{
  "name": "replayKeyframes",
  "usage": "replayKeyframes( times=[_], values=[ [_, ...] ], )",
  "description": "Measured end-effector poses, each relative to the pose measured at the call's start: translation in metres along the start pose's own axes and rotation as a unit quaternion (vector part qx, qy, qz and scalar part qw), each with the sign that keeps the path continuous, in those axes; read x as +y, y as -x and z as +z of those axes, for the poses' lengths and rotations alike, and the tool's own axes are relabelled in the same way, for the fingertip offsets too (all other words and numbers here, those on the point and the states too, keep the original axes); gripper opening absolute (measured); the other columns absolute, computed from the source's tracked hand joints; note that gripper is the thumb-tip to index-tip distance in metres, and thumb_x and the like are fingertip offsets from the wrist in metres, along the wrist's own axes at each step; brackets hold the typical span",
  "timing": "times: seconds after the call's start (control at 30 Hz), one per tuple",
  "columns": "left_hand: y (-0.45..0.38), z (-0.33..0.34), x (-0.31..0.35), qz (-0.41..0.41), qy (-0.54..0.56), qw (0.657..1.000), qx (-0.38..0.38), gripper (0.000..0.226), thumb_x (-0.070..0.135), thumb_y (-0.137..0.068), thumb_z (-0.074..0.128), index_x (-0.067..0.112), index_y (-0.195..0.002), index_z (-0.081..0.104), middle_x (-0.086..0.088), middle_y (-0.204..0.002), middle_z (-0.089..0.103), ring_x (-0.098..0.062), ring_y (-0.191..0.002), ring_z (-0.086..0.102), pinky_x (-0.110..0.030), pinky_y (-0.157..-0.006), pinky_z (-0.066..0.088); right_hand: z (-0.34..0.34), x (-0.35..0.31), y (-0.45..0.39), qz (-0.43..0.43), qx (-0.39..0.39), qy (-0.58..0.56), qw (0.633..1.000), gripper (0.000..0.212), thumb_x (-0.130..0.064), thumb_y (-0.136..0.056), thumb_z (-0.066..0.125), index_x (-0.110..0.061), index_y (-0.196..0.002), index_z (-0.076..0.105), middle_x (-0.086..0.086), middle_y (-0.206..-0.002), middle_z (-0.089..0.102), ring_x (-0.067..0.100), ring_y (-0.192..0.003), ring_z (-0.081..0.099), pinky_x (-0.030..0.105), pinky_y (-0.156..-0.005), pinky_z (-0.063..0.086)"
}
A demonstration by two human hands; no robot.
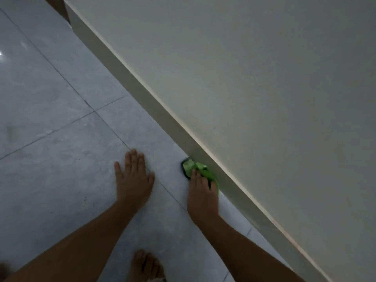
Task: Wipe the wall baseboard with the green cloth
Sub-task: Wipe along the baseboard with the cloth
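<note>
the wall (254,68) fills most of what i see, a plain pale surface slanting from the upper left down to the lower right. below it the floor (50,119) spreads out in large grey tiles with thin grout lines and a bit of glare at the far left edge. between the two runs the baseboard (142,98), a long pale strip with a lighter top edge, going diagonally along the foot of the wall.

my two bare forearms reach in from the bottom of the view. my left hand (133,178) lies flat on the floor, palm down, its fingers spread and straight, holding nothing, well apart from the baseboard. my right hand (201,192) is just beside the baseboard, palm down over the green cloth (200,168). its fingers are curled loosely over the bunched fabric, pressing it rather than pinching it, and the thumb side is hidden so i cannot tell how tightly it is gripped. the green cloth is crumpled where the floor meets the baseboard, touching the lower face of the strip, with a dark edge showing at its far left end and most of its bulk sticking out ahead of my fingertips.

my bare foot (145,265) shows at the bottom edge, toes on the tile between my two arms.
</note>
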State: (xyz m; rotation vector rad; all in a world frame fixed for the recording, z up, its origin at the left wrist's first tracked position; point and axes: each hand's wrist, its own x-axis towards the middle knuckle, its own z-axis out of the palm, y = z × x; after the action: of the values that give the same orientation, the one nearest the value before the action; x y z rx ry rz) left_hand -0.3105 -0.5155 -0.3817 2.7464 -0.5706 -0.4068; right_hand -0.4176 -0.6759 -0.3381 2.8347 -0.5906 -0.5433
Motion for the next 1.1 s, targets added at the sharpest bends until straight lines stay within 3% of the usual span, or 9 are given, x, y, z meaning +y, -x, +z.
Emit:
replayKeyframes(
  times=[0.17,0.3,0.4,0.47,0.57,0.7,0.83,1.0,1.1],
  values=[
    [0.002,0.014,0.004,0.042,-0.019,0.999,0.022,0.07,0.049,-0.091,0.012,0.004,-0.145,0.009,-0.014,-0.156,0.009,-0.026,-0.144,0.005,-0.054,-0.114,0.0,0.048,0.089,0.123,0.139,-0.085,0.045,0.986,0.058,-0.015,-0.072,0.04,0.001,-0.127,0.053,0.019,-0.099,0.064,0.035,-0.084,0.061,0.043,-0.072,0.046],
    [0.01,0.021,0.002,0.048,-0.018,0.998,0.033,0.069,0.045,-0.093,0.02,0.001,-0.146,0.021,-0.018,-0.154,0.02,-0.029,-0.144,0.014,-0.058,-0.113,0.011,0.065,0.096,0.133,0.206,-0.113,-0.019,0.972,0.053,-0.015,-0.069,0.038,-0.002,-0.119,0.049,0.022,-0.095,0.064,0.038,-0.078,0.062,0.043,-0.066,0.048],
    [0.009,0.023,0.005,0.048,-0.007,0.998,0.044,0.068,0.043,-0.093,0.022,0.0,-0.145,0.024,-0.019,-0.153,0.022,-0.029,-0.143,0.015,-0.059,-0.112,0.012,0.049,0.078,0.101,0.158,-0.077,-0.039,0.984,0.054,-0.019,-0.067,0.036,-0.001,-0.113,0.056,0.023,-0.096,0.066,0.041,-0.081,0.064,0.048,-0.063,0.052],
    [0.007,0.023,0.006,0.05,0.004,0.997,0.052,0.065,0.04,-0.093,0.024,-0.001,-0.144,0.026,-0.019,-0.152,0.025,-0.029,-0.143,0.018,-0.06,-0.111,0.014,0.024,0.057,0.066,0.113,-0.057,-0.029,0.992,0.05,-0.016,-0.064,0.05,0.001,-0.109,0.063,0.022,-0.096,0.066,0.04,-0.083,0.064,0.048,-0.066,0.054],
    [0.004,0.017,0.006,0.038,0.029,0.996,0.072,0.06,0.034,-0.094,0.025,0.0,-0.144,0.025,-0.019,-0.151,0.029,-0.028,-0.142,0.021,-0.059,-0.111,0.014,-0.011,0.007,0.007,0.051,-0.044,-0.028,0.997,0.062,-0.01,-0.057,0.07,0.002,-0.116,0.059,0.022,-0.103,0.065,0.038,-0.09,0.062,0.046,-0.075,0.052],
    [-0.014,0.005,-0.013,-0.001,0.011,0.995,0.102,0.059,0.031,-0.093,0.029,-0.001,-0.143,0.028,-0.02,-0.149,0.033,-0.029,-0.14,0.026,-0.061,-0.111,0.008,-0.053,-0.054,-0.072,-0.029,-0.016,-0.024,0.999,0.062,-0.017,-0.085,0.046,0.0,-0.141,0.026,0.018,-0.137,0.039,0.034,-0.123,0.038,0.043,-0.1,0.034],
    [-0.017,0.004,-0.058,0.012,-0.035,0.995,0.091,0.063,0.04,-0.095,0.023,0.002,-0.145,0.022,-0.016,-0.152,0.028,-0.025,-0.143,0.019,-0.056,-0.113,0.002,-0.081,-0.103,-0.116,-0.057,-0.026,-0.029,0.998,0.056,-0.019,-0.087,0.045,0.0,-0.138,0.032,0.016,-0.14,0.033,0.033,-0.126,0.032,0.042,-0.102,0.031],
    [-0.018,-0.004,-0.067,0.039,-0.032,0.994,0.097,0.064,0.04,-0.094,0.024,0.001,-0.144,0.027,-0.013,-0.152,0.029,-0.021,-0.142,0.021,-0.054,-0.114,0.006,-0.06,-0.072,-0.094,-0.063,0.011,0.01,0.998,0.052,-0.024,-0.094,0.039,-0.002,-0.14,0.028,0.015,-0.134,0.044,0.031,-0.119,0.042,0.042,-0.091,0.038],
    [-0.023,-0.008,-0.065,0.048,-0.019,0.993,0.102,0.064,0.039,-0.094,0.025,-0.001,-0.143,0.029,-0.014,-0.15,0.032,-0.023,-0.14,0.026,-0.053,-0.114,0.006,-0.038,-0.027,-0.058,-0.018,-0.021,-0.023,0.999,0.051,-0.027,-0.095,0.037,-0.01,-0.141,0.027,0.011,-0.133,0.047,0.028,-0.118,0.045,0.041,-0.092,0.04]
  ],
)
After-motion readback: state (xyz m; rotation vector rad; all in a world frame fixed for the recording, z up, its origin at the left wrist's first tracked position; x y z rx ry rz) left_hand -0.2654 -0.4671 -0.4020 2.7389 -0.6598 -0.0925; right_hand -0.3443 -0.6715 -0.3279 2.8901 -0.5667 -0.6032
